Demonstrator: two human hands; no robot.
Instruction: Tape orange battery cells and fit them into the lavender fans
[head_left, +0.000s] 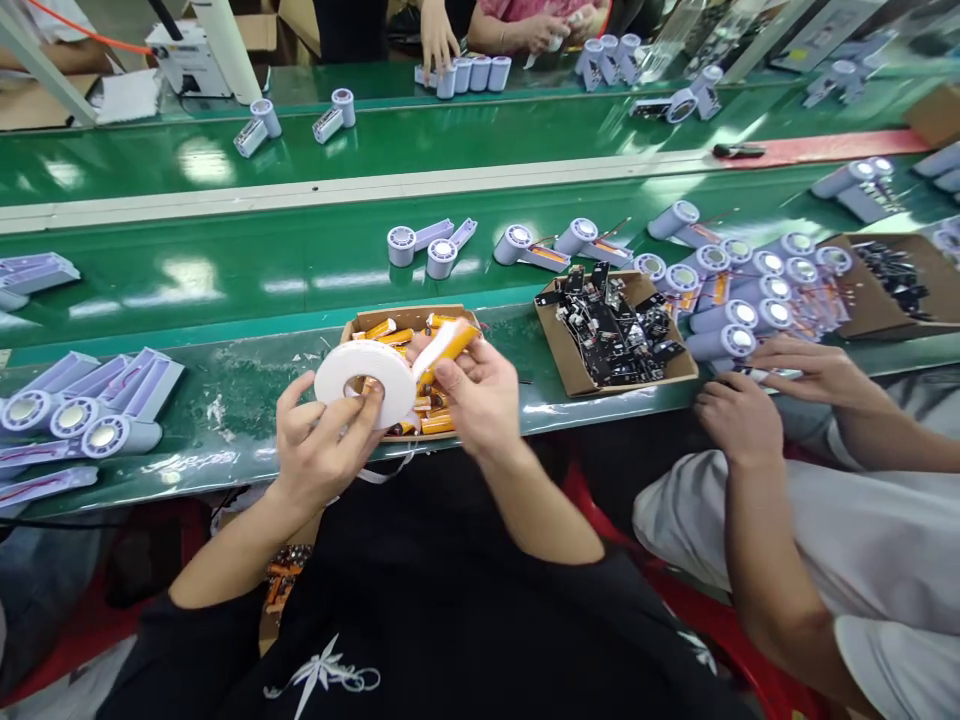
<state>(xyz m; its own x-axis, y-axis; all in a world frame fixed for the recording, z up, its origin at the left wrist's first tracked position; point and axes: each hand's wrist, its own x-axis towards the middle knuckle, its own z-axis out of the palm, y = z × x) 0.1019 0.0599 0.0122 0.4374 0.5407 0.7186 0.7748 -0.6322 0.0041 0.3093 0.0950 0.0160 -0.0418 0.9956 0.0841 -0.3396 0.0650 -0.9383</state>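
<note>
My left hand (322,435) holds a roll of white tape (394,375), with fingers through its centre hole. Between the thumb and fingers of my right hand (484,390) is an orange battery cell (455,342). A strip of white tape runs along the cell toward the roll. Both hands are above a cardboard box (439,425) of orange cells, at the near edge of the green bench. A loose white strip (390,472) hangs below the roll.
Lilac fan housings (112,430) lie at the left, with many more (750,290) at the right. A box of black circuit parts (615,325) stands right of my hands. At the right a co-worker's hands (780,395) handle a part. Other people sit across the green conveyor (262,245).
</note>
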